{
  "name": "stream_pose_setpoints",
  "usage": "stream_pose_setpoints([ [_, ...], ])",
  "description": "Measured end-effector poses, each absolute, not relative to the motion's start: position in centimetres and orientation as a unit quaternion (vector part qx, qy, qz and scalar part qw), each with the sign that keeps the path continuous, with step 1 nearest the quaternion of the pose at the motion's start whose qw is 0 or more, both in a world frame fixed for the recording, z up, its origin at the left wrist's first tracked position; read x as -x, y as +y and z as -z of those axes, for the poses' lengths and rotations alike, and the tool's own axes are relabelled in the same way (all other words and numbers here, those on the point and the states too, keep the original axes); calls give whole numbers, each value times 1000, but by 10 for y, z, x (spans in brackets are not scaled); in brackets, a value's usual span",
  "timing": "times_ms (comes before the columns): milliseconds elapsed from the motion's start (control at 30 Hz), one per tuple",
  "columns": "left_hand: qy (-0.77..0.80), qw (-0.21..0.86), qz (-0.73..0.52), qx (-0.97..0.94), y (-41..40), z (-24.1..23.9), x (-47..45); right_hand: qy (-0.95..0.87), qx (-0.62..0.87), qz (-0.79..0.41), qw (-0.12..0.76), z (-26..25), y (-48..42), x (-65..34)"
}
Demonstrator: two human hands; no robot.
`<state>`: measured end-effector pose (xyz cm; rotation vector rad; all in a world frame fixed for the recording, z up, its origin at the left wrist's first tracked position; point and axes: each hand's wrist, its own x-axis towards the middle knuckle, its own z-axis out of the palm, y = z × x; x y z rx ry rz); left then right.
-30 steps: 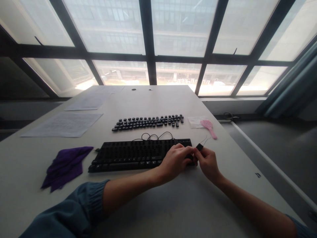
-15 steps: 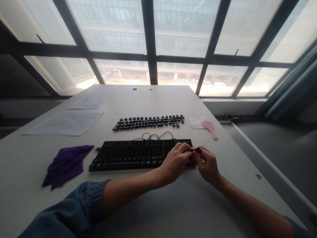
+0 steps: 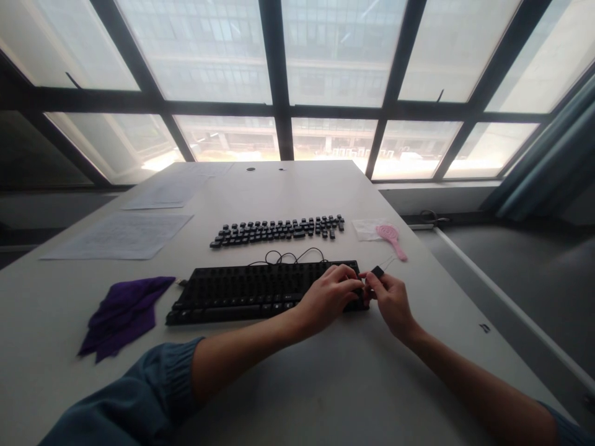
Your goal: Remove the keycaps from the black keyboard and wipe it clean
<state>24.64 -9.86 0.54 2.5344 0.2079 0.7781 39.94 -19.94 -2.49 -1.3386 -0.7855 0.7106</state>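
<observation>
Over the right end of a black keyboard, my left hand is closed with bent fingers; whatever they hold, if anything, is hidden. Its fingertips come close to my right hand, which pinches a small black piece with thin wire prongs, apparently a wire keycap puller. The prongs point away from me, toward the upper right. Many keycaps are off the keyboard's main area, while keys remain along its front edge. Behind it, loose black keycaps stand in rows on the white table.
A pink hairbrush lies by a clear plastic bag at the right. To the left are a purple cloth and printed paper sheets. The keyboard's cable loops behind it, its USB plug at the left end.
My hands have drawn slightly apart at the fingertips. The puller has shifted a little up and to the right with my right hand. The view has tilted slightly.
</observation>
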Motion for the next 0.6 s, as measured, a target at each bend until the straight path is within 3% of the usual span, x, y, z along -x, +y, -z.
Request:
stream_pose_setpoints([
  [133,67,202,-265,-940,-100,-7,-245,-337,576,-340,663,28,-198,-399],
  [367,120,315,-284,-898,-89,-19,-245,-317,560,-371,670,23,-198,-399],
  [600,271,201,-236,-911,1,-36,-269,-316,558,-374,669,21,-197,-397],
])
